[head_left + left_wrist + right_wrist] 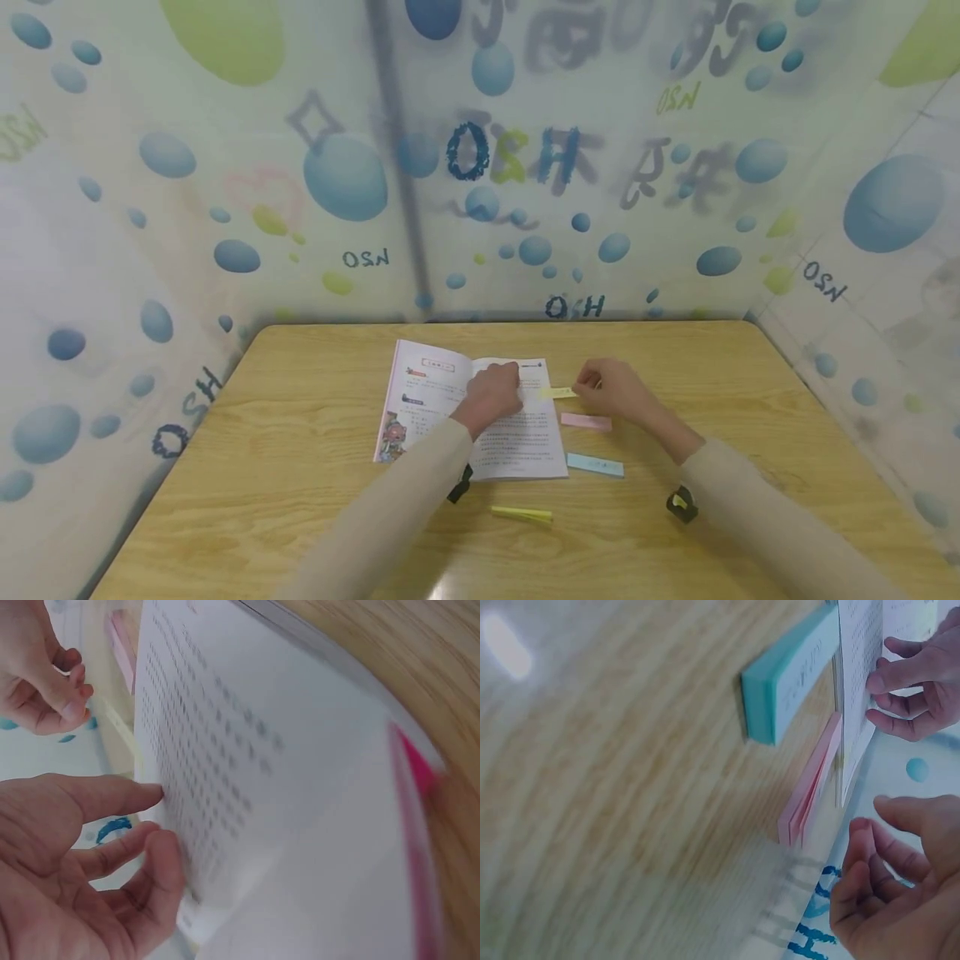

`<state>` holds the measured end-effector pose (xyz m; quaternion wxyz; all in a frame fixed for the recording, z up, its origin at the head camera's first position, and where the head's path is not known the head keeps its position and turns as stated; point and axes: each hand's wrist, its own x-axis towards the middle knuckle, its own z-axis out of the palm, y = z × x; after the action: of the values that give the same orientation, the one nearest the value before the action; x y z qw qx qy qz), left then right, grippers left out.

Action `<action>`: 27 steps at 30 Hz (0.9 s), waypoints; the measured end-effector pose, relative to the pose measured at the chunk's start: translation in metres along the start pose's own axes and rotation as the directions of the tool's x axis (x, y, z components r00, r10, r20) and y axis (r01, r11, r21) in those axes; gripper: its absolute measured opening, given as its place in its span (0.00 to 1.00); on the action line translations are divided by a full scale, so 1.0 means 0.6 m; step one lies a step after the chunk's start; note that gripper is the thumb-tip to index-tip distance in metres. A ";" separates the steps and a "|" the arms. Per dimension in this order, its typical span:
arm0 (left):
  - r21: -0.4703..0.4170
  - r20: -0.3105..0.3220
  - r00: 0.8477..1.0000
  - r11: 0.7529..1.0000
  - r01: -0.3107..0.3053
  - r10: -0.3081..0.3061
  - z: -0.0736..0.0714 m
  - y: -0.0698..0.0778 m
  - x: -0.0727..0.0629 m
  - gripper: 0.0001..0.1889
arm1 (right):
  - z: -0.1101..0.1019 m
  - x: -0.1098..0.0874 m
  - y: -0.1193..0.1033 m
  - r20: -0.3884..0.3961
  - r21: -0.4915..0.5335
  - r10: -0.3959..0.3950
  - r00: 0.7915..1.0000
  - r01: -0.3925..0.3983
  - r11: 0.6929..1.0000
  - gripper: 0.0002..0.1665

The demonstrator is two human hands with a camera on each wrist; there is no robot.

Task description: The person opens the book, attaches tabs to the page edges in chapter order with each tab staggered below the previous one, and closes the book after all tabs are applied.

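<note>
An open book [517, 450] with printed pages lies on the table. Over its right page is my left hand [493, 396], thumb and fingertips at the paper, some fingers bent. In the left wrist view the thumb tip touches the page near its edge. A pale yellow sticky tab [557, 392] juts out from the right page's edge. Beside its outer end is my right hand [618, 392], fingers loosely curled; the right wrist view shows a gap between thumb and fingers. Just below lies a pink sticky-note pad [587, 422], with a blue sticky-note pad [595, 465] nearer me.
A yellow strip pad [522, 515] lies on the wooden table [315, 400] in front of the book. Behind the table hangs a whitish curtain [315, 275] with blue and green spots. Dark wrist devices [682, 504] show by the sleeves.
</note>
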<state>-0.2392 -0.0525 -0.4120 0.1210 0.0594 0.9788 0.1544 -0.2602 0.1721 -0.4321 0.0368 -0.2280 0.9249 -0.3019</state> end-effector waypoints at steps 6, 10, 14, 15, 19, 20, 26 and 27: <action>0.110 0.030 0.997 0.992 -0.067 0.064 -0.014 -0.026 -0.028 0.17 | 0.017 -0.015 -0.004 0.077 0.022 -0.130 0.989 0.129 0.991 0.02; 0.151 0.059 0.995 0.984 -0.093 0.085 -0.022 -0.045 -0.060 0.23 | 0.028 -0.032 -0.013 0.129 0.028 -0.206 0.970 0.204 0.978 0.04; 0.156 0.074 0.989 0.978 -0.137 0.126 -0.022 -0.070 -0.098 0.30 | 0.041 -0.050 -0.029 0.170 -0.041 -0.303 0.938 0.314 0.949 0.12; 0.150 0.076 0.987 0.977 -0.151 0.141 -0.020 -0.076 -0.108 0.32 | 0.044 -0.054 -0.033 0.189 -0.061 -0.322 0.927 0.339 0.939 0.15; 0.108 0.107 0.975 0.973 -0.206 0.195 -0.008 -0.105 -0.140 0.38 | 0.053 -0.068 -0.053 0.279 -0.111 -0.341 0.898 0.383 0.917 0.30; 0.101 0.116 0.971 0.971 -0.219 0.207 -0.006 -0.111 -0.147 0.39 | 0.055 -0.071 -0.057 0.299 -0.119 -0.330 0.895 0.378 0.918 0.33; 0.067 0.125 0.955 0.959 -0.277 0.267 0.002 -0.137 -0.168 0.40 | 0.059 -0.082 -0.069 0.328 -0.173 -0.280 0.902 0.349 0.921 0.38; 0.060 0.124 0.953 0.957 -0.285 0.276 0.002 -0.140 -0.171 0.39 | 0.059 -0.082 -0.070 0.327 -0.181 -0.280 0.903 0.350 0.919 0.38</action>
<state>-0.1468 -0.1470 -0.4174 0.1513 0.2114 0.9570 0.1285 -0.1921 0.1449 -0.4399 0.0975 -0.4206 0.8887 -0.1546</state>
